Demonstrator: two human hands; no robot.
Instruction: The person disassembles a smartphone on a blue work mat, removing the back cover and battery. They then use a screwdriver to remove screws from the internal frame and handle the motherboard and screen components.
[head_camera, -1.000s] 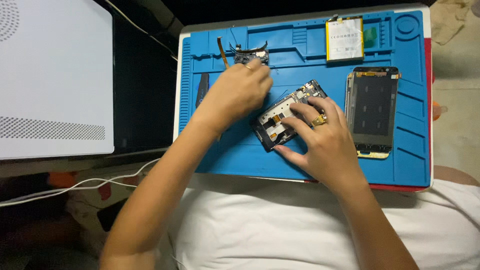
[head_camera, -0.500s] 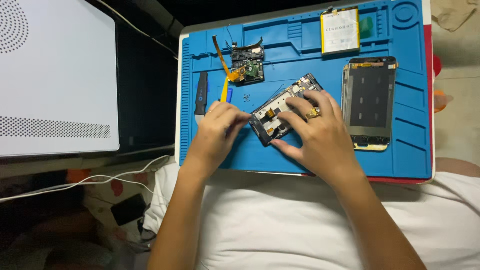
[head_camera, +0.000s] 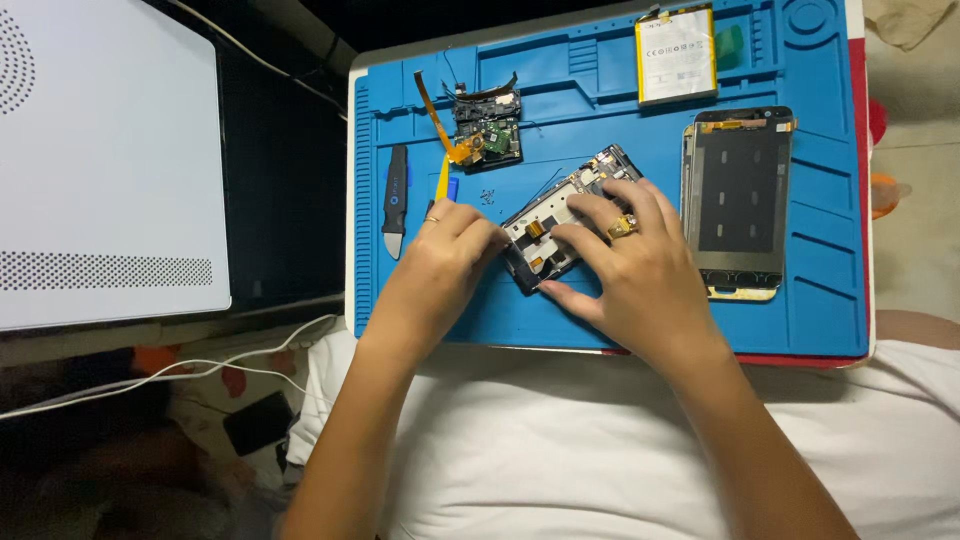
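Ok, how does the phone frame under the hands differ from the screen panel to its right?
The phone frame lies tilted, with both hands on it; the screen panel lies straight and untouched. The frame shows exposed parts inside; the panel shows a plain dark back. Both rest on the blue mat.

Phone screen panel (head_camera: 738, 200): dark rectangle, face down, metal-edged, near the right edge of the blue mat (head_camera: 600, 90). Battery label (head_camera: 677, 55): white rectangle with small print, at the mat's top edge, a green tab beside it.
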